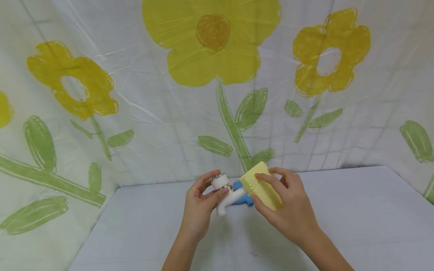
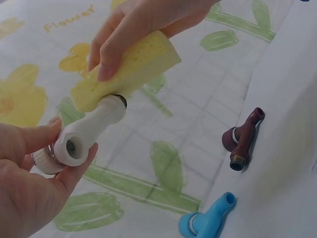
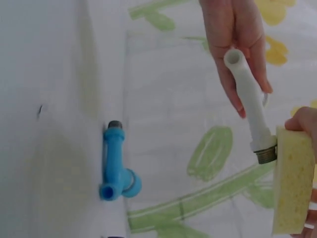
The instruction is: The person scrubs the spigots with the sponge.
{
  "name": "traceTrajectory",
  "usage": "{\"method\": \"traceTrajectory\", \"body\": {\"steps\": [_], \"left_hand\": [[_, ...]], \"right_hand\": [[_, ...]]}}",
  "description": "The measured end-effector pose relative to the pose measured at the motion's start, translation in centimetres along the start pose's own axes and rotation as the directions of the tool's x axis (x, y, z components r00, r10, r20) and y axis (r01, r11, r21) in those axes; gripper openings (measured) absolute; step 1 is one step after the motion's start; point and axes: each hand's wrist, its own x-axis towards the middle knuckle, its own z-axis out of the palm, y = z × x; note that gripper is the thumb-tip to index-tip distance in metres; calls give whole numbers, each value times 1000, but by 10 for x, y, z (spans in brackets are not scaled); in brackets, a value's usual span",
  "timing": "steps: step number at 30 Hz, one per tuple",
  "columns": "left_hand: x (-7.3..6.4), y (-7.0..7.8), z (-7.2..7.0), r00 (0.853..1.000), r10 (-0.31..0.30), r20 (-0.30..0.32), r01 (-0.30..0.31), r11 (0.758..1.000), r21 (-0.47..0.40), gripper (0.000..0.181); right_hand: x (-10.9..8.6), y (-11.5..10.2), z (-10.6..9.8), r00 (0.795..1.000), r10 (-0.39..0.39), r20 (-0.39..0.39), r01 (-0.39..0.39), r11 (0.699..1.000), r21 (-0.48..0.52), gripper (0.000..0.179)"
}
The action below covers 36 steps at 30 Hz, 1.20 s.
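Observation:
My left hand (image 1: 202, 209) grips a white faucet (image 2: 94, 121) by its ribbed round knob (image 1: 220, 181), holding it above the table. The faucet's spout points down in the head view, and its dark threaded end (image 3: 267, 155) points to the right. In my right hand (image 1: 288, 205) is a yellow sponge (image 1: 262, 186), pinched between thumb and fingers. One face of the sponge touches the faucet near the threaded end, as both wrist views show. Behind the white faucet, a blue faucet (image 1: 245, 197) lies on the table, partly hidden in the head view.
A dark red faucet (image 2: 243, 140) lies on the table beside the blue one, seen in the left wrist view. The table has a pale cover (image 1: 356, 218). A white sheet (image 1: 152, 113) printed with yellow flowers and green leaves hangs behind it.

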Motion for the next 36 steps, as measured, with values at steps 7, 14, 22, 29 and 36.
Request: {"method": "traceTrajectory", "body": {"steps": [7, 14, 22, 29, 36], "left_hand": [[-2, 0, -1, 1000, 9, 2, -9, 1000, 1, 49], [-1, -1, -1, 1000, 7, -2, -7, 998, -54, 46], [-1, -2, 1, 1000, -4, -27, 3, 999, -48, 45], [0, -3, 2, 998, -14, -62, 14, 1000, 2, 48], [1, -3, 2, 998, -36, -50, 34, 999, -39, 41]], "right_hand": [[-3, 0, 4, 998, -60, -10, 59, 998, -33, 56], [-3, 1, 4, 993, -115, -19, 114, 992, -50, 58], [-5, -2, 10, 983, -181, 12, 181, 983, -28, 46], [-6, 2, 12, 989, -145, 1, 145, 989, -1, 43], [-6, 1, 13, 998, -62, 21, 62, 998, -8, 37]]}}
